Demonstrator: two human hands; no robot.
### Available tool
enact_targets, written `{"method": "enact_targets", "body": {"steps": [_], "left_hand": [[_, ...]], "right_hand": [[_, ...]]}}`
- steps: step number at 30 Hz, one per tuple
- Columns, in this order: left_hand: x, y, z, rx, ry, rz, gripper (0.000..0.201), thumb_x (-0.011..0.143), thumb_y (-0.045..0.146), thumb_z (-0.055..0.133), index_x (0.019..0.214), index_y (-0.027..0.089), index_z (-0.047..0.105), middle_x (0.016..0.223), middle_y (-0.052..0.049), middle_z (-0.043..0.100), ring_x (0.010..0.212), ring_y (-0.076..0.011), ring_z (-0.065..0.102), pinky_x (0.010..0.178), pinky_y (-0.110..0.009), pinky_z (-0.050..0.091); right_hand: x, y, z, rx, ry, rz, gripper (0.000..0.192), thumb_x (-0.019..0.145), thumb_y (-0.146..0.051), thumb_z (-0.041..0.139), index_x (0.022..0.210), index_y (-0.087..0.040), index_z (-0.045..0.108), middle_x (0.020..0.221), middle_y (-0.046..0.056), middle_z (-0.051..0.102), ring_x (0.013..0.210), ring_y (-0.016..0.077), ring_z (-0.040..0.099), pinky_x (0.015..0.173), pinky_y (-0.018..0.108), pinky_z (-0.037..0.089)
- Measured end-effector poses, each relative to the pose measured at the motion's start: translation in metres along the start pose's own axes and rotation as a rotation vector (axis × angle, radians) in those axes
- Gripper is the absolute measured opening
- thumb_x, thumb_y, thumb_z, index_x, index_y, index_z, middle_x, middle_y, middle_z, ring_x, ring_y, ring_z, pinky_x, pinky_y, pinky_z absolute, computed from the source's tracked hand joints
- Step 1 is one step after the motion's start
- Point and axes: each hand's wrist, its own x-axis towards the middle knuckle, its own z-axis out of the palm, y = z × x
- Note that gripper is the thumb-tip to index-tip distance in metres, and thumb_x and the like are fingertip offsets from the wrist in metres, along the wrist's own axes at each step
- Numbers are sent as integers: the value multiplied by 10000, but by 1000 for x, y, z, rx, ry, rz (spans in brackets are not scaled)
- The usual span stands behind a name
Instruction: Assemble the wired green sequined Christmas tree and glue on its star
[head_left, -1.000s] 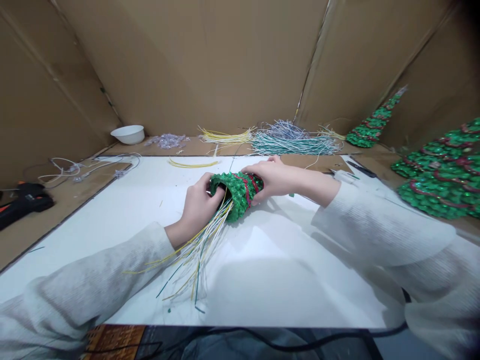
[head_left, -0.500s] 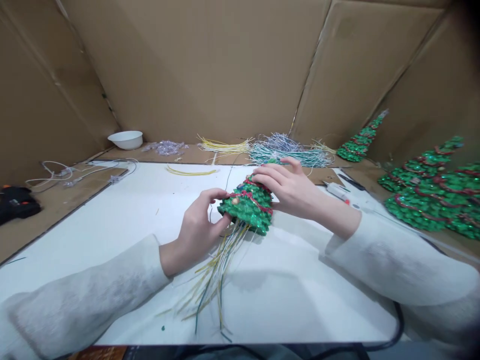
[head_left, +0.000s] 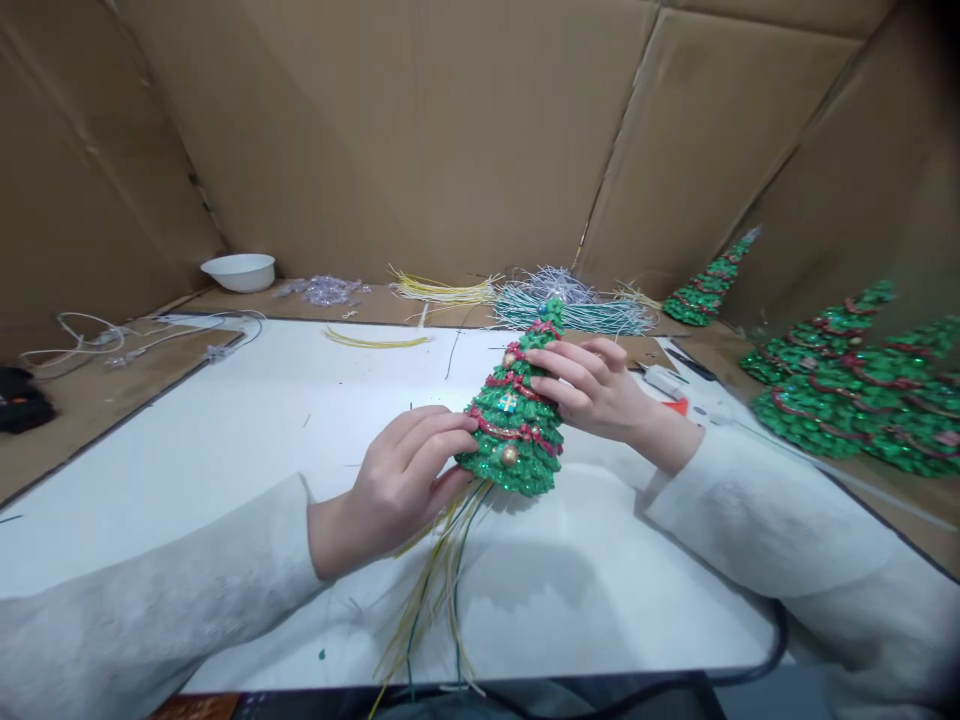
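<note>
Cardboard walls (head_left: 420,130) close in a white bench (head_left: 225,440) where we hold a small glittered Christmas tree (head_left: 517,415) nearly upright, just above the bench's middle. Our left hand (head_left: 401,480) is closed on the tree's lower left rim, fingers curled over the bottom tier; our right hand (head_left: 592,390) wraps the trunk of tiers from the right, fingers spread across the red garland. A sheaf of thin yellow, white and green strands (head_left: 439,590) hangs from the tree's hollow base toward us.

We judge the tree light and rigid, likely a hard moulded shell, with a rough scalloped surface that gives good purchase; the small ornaments and glitter look easy to scuff, and the strands limp and prone to snag. The broad bottom tier and mid-body seem the safest places to hold.

Behind the tree lie bundles of loose strands (head_left: 570,305); to its right, finished trees (head_left: 840,390); far to its left, a white bowl (head_left: 238,271).
</note>
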Motion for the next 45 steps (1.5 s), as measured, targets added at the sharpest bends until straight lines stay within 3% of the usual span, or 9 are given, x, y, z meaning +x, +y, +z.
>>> {"method": "enact_targets", "body": {"steps": [5, 15, 20, 23, 28, 30, 45], "left_hand": [[-6, -2, 1, 15, -30, 12, 254, 790, 128, 605, 1022, 195, 525, 1008, -84, 656, 947, -199, 589, 802, -357, 513], [-4, -1, -8, 141, -3, 254, 191, 810, 146, 573, 978, 223, 618, 905, -61, 678, 875, -197, 593, 728, -344, 517], [0, -2, -9, 169, -1, 329, 185, 842, 144, 522, 953, 220, 649, 837, -41, 686, 826, -177, 601, 721, -325, 508], [2, -2, -9, 160, -11, 372, 170, 836, 141, 535, 940, 190, 660, 803, -46, 682, 795, -176, 601, 696, -318, 507], [4, 0, -10, 146, -40, 399, 154, 828, 130, 567, 937, 165, 670, 805, -44, 680, 782, -167, 600, 683, -311, 500], [4, 0, -10, 129, -48, 409, 158, 815, 118, 589, 947, 147, 672, 811, -49, 678, 783, -171, 601, 685, -316, 499], [-1, 0, -7, 80, -105, 426, 195, 823, 118, 581, 1006, 132, 648, 857, -60, 653, 890, -179, 590, 741, -330, 489]], "right_hand": [[3, -5, -4, -5, -82, 21, 241, 935, -256, 412, 1142, -359, 479, 1255, -18, 602, 1142, 181, 524, 909, 416, 267], [6, -16, -14, -32, -212, 49, 243, 976, -289, 276, 1088, -349, 484, 1171, -16, 648, 1076, 189, 550, 832, 412, 262], [3, -19, -16, -26, -194, 42, 245, 965, -243, 309, 1065, -368, 493, 1106, -32, 673, 1034, 185, 575, 813, 412, 272], [-2, -18, -11, -92, -93, -25, 196, 935, -237, 402, 1049, -377, 478, 1083, -50, 677, 1020, 178, 580, 828, 402, 271], [-1, -16, 0, -334, 543, -299, 152, 865, -224, 526, 959, -302, 437, 1070, -78, 651, 1035, 105, 524, 881, 326, 305], [2, -17, 1, -377, 654, -323, 116, 860, -207, 522, 914, -265, 437, 1059, -53, 638, 1012, 104, 520, 845, 308, 350], [5, -20, 1, -361, 678, -295, 94, 872, -188, 501, 872, -254, 435, 1047, -44, 623, 987, 103, 525, 810, 303, 385]]}}
